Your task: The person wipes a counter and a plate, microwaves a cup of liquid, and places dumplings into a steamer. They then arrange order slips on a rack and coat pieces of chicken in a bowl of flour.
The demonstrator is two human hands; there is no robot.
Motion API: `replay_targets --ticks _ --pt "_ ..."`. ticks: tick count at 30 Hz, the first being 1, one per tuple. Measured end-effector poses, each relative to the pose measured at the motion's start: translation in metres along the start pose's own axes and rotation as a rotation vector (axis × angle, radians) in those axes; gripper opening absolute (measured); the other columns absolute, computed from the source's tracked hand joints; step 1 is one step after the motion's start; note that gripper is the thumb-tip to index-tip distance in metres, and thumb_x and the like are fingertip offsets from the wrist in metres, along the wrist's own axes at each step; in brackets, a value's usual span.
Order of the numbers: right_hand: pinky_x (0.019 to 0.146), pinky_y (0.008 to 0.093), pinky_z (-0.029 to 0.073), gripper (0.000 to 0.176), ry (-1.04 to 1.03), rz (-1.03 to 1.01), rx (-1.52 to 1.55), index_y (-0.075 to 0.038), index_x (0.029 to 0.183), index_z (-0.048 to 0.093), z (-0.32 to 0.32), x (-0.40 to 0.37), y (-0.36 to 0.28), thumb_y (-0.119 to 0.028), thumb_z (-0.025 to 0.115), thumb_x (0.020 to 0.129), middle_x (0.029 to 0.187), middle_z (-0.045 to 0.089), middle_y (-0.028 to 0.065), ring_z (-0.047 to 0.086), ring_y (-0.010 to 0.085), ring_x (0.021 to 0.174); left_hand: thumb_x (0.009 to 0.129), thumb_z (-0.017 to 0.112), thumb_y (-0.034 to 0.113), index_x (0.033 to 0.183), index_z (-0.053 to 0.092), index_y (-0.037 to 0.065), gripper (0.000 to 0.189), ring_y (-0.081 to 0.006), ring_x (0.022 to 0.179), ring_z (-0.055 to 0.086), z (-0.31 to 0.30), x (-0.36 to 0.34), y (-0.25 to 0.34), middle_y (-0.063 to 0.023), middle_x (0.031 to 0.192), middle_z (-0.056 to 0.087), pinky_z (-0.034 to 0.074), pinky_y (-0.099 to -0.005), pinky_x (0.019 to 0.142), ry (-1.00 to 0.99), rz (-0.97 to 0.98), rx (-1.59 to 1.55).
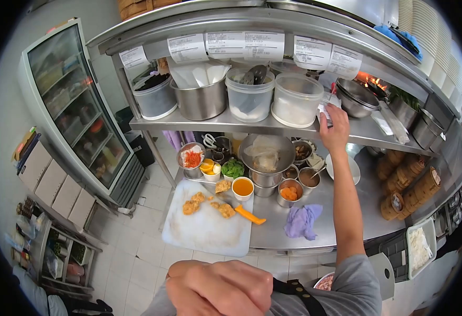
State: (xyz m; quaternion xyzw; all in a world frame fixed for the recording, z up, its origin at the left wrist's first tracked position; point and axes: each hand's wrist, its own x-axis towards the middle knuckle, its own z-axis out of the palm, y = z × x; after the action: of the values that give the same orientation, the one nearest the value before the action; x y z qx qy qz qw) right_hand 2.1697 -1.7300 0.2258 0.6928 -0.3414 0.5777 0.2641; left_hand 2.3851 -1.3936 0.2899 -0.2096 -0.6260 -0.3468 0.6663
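Note:
My right hand reaches up to the steel shelf, beside a clear lidded tub. Its thumb and fingers are apart, with the fingertips at a small white paper-like item; no grip on it shows. Close to my chest, my left hand is closed with its knuckles up, and whatever is inside it is hidden. Beyond that hand lies a white cutting board bearing several golden-brown fried pieces, an orange-handled knife and a cup of orange sauce.
Bowls of garnish, including sliced red pepper and green herbs, line the counter. A purple cloth lies right of the board. A white plate sits under the shelf, near bamboo steamers. Metal bowls stand on the shelf.

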Motion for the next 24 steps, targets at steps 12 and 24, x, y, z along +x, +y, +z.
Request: replay_targets --ticks 12,24 --pt "0.084 0.0398 0.046 0.021 0.021 -0.015 -0.015 -0.001 0.095 0.064 0.004 -0.001 0.003 -0.01 0.066 0.076 0.102 0.064 0.0141 0.058 0.0324 0.095 0.074 0.068 -0.003 0.068 0.056 -0.006 0.014 -0.0312 0.063 0.057 0.003 -0.014 0.025 -0.0154 0.079 0.057 0.045 -0.0391 0.05 0.01 -0.041 0.094" --pt "0.083 0.039 0.047 0.021 0.028 -0.004 0.0 0.0 0.095 0.064 0.004 -0.002 0.003 -0.009 0.066 0.076 0.102 0.064 0.0144 0.059 0.0324 0.094 0.078 0.073 0.011 0.061 0.062 0.003 0.022 -0.02 0.054 0.048 0.005 -0.004 0.014 -0.0092 0.074 0.054 0.032 -0.0292 0.044 0.043 0.066 0.255"
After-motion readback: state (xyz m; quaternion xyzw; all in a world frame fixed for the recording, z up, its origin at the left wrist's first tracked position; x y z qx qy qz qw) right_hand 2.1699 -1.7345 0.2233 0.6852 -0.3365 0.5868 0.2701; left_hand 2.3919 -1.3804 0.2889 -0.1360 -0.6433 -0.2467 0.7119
